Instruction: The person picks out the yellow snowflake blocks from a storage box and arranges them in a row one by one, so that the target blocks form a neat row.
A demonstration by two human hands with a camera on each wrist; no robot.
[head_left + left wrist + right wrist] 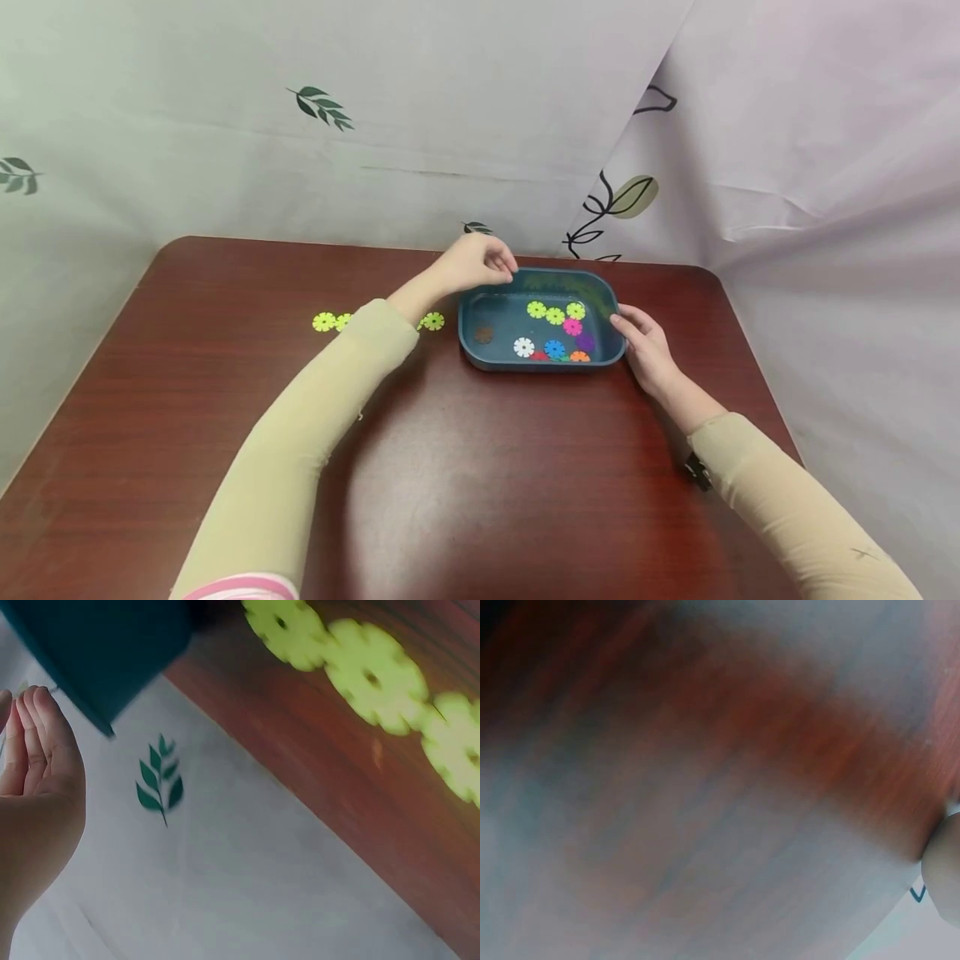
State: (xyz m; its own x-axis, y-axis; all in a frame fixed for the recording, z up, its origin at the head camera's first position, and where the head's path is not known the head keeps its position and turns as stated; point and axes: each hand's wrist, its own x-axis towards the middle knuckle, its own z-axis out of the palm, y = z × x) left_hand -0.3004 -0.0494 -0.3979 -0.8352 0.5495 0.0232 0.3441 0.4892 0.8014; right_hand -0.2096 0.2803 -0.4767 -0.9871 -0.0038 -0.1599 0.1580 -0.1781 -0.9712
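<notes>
A dark blue tray (pixel 471 354) stands near the table's back edge with several flower-shaped plastic discs inside. Lime-yellow discs (pixel 555 316) lie toward its back right, near a pink disc (pixel 573 327); white (pixel 523 347) and blue (pixel 554 348) ones sit at the front, a brown one (pixel 483 335) at the left. My right hand (pixel 648 354) grips the tray's right wall, thumb over the rim. At the back-left rim is my left hand (pixel 474 262), fingers bent, thumb and fingertips close together; whether they pinch anything is hidden. In the left wrist view its fingers (pixel 56 739) are beside the tray.
Left of the tray, a row of lime-yellow discs (pixel 324 322) lies on the brown table (pixel 465 467), partly hidden by the left sleeve (pixel 300 442). White cloth (pixel 420 125) with leaf prints hangs right behind the table. The right wrist view is mostly blurred tabletop.
</notes>
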